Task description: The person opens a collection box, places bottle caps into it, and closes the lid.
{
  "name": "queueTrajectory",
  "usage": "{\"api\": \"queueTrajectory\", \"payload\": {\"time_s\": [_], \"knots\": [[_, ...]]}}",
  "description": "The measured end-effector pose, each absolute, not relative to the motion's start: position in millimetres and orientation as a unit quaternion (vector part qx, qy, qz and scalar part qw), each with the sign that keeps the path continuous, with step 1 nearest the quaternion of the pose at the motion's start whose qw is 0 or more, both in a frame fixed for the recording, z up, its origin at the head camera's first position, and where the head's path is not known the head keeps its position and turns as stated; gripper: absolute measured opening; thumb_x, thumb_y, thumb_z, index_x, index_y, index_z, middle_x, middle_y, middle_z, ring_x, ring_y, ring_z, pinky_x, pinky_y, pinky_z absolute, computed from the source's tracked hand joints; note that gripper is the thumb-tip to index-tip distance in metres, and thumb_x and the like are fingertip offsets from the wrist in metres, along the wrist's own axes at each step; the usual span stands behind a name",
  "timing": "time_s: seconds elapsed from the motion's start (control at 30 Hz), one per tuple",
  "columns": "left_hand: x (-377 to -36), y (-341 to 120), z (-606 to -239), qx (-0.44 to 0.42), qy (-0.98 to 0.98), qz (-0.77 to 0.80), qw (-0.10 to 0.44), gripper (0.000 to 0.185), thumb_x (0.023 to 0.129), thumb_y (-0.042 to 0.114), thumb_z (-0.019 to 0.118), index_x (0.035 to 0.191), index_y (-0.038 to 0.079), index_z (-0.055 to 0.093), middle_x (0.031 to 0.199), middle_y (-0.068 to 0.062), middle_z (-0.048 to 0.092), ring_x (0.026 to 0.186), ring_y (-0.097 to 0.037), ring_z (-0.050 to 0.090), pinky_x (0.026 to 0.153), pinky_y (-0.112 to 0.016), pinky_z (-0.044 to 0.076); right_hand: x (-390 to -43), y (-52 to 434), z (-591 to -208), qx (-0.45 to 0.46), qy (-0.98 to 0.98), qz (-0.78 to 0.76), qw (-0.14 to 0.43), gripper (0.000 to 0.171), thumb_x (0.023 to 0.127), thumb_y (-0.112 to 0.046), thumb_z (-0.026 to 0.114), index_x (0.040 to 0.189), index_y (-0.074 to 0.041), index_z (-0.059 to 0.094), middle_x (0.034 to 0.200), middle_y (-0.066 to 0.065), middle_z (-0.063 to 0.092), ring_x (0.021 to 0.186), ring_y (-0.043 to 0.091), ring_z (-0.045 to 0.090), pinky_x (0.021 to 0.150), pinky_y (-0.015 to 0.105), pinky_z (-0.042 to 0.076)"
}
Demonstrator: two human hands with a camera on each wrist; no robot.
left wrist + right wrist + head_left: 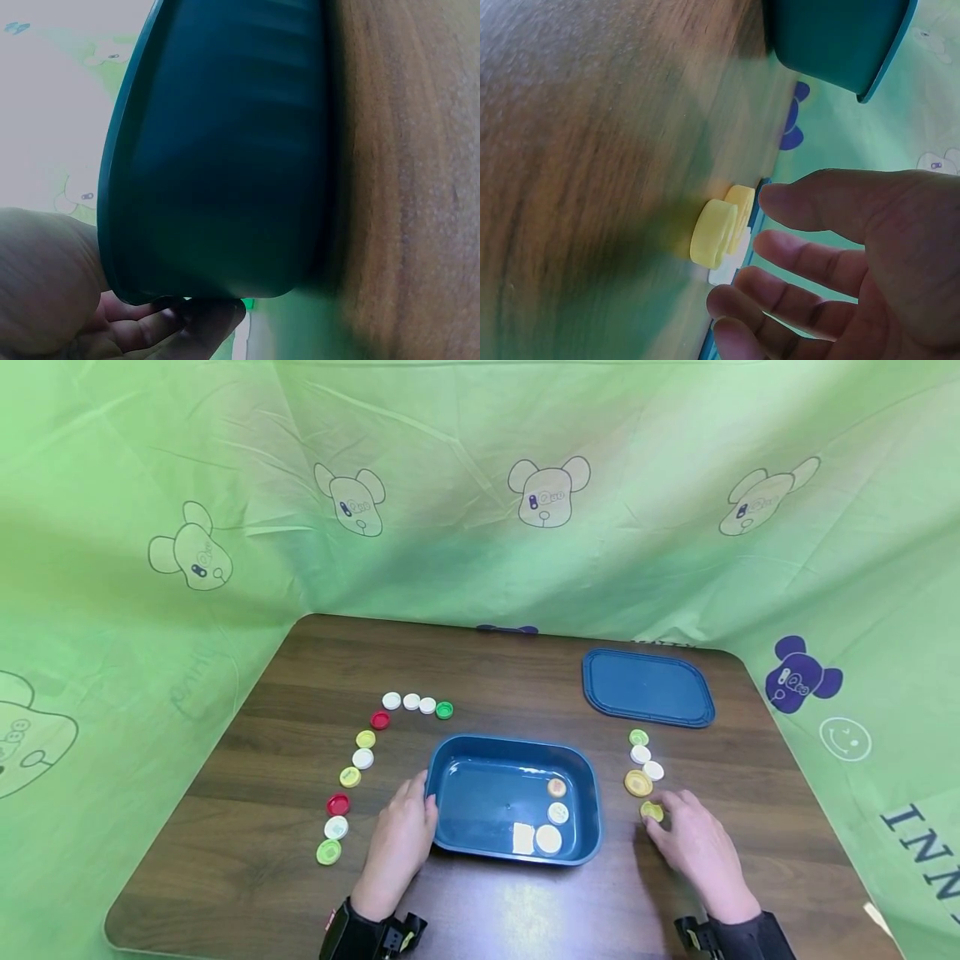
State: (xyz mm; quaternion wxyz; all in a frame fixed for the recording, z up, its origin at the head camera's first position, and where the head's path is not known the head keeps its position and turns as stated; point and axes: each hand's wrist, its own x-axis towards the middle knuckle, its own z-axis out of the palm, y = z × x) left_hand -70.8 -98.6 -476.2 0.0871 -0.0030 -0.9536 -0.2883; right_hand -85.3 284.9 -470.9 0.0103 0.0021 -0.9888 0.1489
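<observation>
At its left side, my left hand grips a blue plastic container. In the left wrist view its fingers bend round the end of the container's wall. My right hand hovers over a yellow bottle cap, thumb and fingers parted on either side. The right wrist view has that cap standing just off the fingertips, with nothing held. Beyond it lie a larger yellow cap, two white caps and a green cap. Inside the container are several pale caps.
A blue lid lies flat at the back right. Left of the container, a bent row of caps runs from a light green cap past a red cap to a green cap. Green printed cloth borders the wooden table.
</observation>
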Motion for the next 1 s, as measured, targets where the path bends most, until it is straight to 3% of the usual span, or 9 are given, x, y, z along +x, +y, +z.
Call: {"api": "queueTrajectory", "payload": {"time_s": [1.0], "knots": [[-71, -98, -475, -0.004, -0.953, -0.285, 0.099, 0.037, 0.097, 0.007, 0.065, 0.13, -0.008, 0.06, 0.113, -0.022, 0.067, 0.097, -0.038, 0.069, 0.081, -0.052, 0.059, -98, 286, -475, -0.011, -0.989, 0.136, -0.055, 0.042, 0.088, -0.018, 0.075, 0.122, 0.004, 0.064, 0.118, 0.029, 0.059, 0.105, 0.05, 0.061, 0.084, 0.063, 0.05]]}}
